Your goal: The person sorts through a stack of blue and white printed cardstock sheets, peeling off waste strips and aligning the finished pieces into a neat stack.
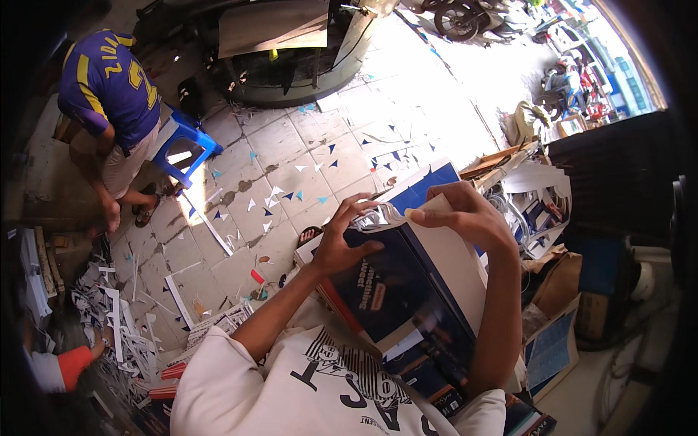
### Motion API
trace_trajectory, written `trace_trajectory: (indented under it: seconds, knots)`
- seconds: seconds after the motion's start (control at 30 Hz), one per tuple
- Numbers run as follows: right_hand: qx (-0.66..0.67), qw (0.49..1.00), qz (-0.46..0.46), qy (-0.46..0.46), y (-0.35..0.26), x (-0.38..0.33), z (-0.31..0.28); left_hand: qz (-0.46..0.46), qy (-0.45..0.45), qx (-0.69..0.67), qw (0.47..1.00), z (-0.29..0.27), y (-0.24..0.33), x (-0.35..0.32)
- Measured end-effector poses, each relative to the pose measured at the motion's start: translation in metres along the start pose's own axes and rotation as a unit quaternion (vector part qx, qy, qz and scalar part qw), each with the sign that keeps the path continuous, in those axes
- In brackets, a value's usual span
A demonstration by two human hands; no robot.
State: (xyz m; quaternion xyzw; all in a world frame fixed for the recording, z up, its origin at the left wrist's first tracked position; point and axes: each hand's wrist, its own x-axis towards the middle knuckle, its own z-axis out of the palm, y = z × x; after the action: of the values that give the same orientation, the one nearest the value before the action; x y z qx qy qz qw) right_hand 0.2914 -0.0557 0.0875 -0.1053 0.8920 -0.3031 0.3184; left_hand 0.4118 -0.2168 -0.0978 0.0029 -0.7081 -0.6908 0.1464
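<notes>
A thick dark blue book (396, 287) with a red edge rests tilted against my chest, its pages fanned at the top. My left hand (343, 236) grips the book's upper left corner, fingers curled into the page edges. My right hand (465, 211) is over the top right, pinching a pale sheet or cover flap. More blue books (429, 185) are stacked just behind.
A person in a purple and yellow shirt (109, 83) bends over at the far left beside a blue plastic stool (187, 145). Paper offcuts litter the tiled floor (291, 160). Stacks of printed sheets (542, 211) stand at right; motorbikes (465, 18) are parked outside.
</notes>
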Motion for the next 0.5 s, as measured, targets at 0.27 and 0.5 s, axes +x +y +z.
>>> trace_trajectory:
  seconds: [0.27,0.5]
  knots:
    - [-0.433,0.865,-0.124,-0.223,-0.068,0.046,0.002,-0.035,-0.159,-0.063,0.985,-0.037,-0.051,0.073]
    - [-0.595,0.767,0.003,-0.240,-0.119,0.029,0.048,-0.250,-0.174,-0.167,0.938,-0.034,-0.045,0.033]
